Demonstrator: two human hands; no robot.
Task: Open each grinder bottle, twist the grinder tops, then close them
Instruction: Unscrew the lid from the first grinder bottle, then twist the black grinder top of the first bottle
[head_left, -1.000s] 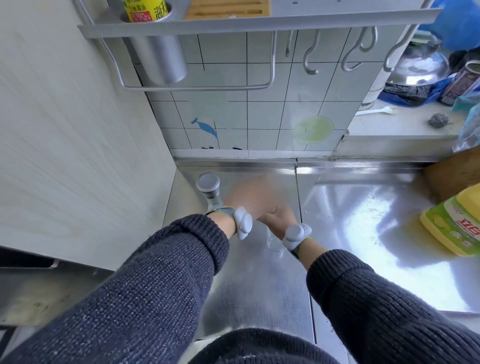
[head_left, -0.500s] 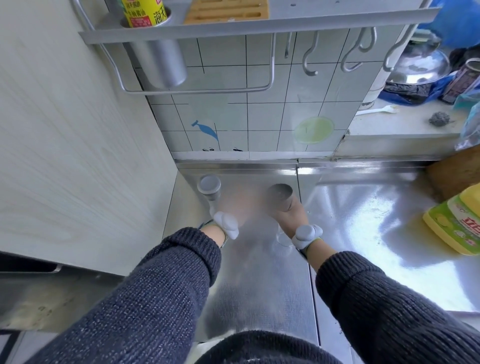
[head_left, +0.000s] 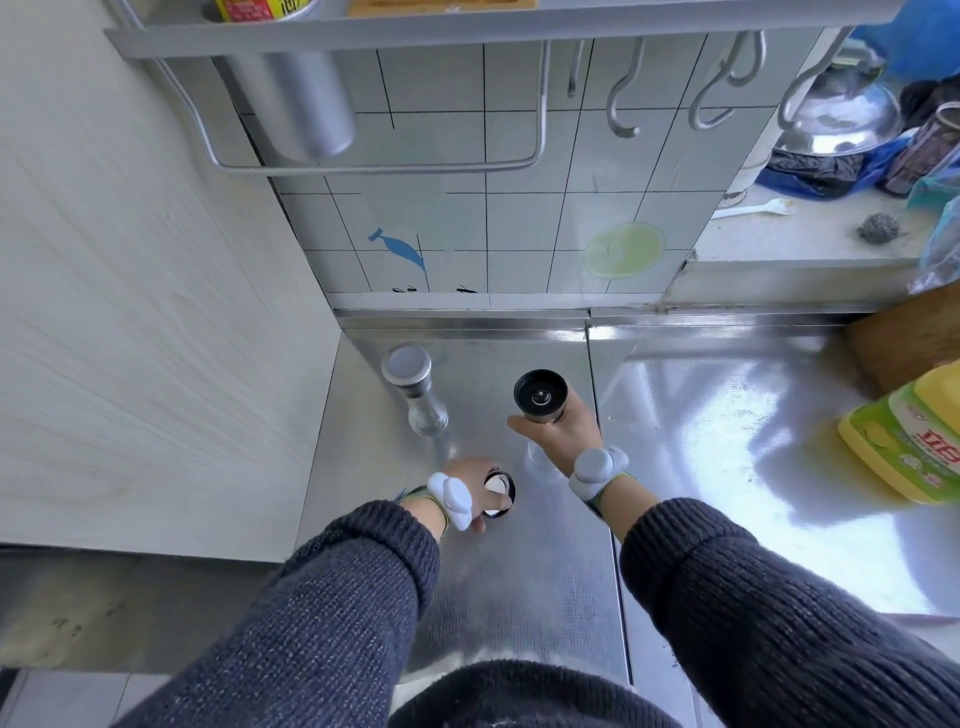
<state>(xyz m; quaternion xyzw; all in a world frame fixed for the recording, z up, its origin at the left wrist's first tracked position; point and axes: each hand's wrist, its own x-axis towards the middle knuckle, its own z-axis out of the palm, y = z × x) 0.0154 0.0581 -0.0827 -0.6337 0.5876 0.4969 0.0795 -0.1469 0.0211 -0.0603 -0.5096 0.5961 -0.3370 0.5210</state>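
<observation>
So, right hand (head_left: 558, 434): grips upright clear glass grinder bottle (head_left: 539, 458)
left hand (head_left: 470, 486): holds round black cap (head_left: 498, 493), down-left of bare black grinder top (head_left: 540, 397)

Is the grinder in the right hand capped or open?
Open. The grinder in the right hand shows its bare black top; the left hand holds a cap.

I read the counter (head_left: 727, 467) as stainless steel, glossy, with a fine brushed grain. The capped grinder (head_left: 415, 384) has a satin metal top over clear glass. The open grinder (head_left: 540, 397) shows glossy black plastic around a small metal hub. I cannot tell what the loose cap (head_left: 497, 483) is made of. I also see matt knitted sleeves (head_left: 322, 597), glazed wall tiles (head_left: 519, 223), a matt wood-grain panel (head_left: 130, 312) and a shiny plastic detergent bottle (head_left: 904, 436).
</observation>
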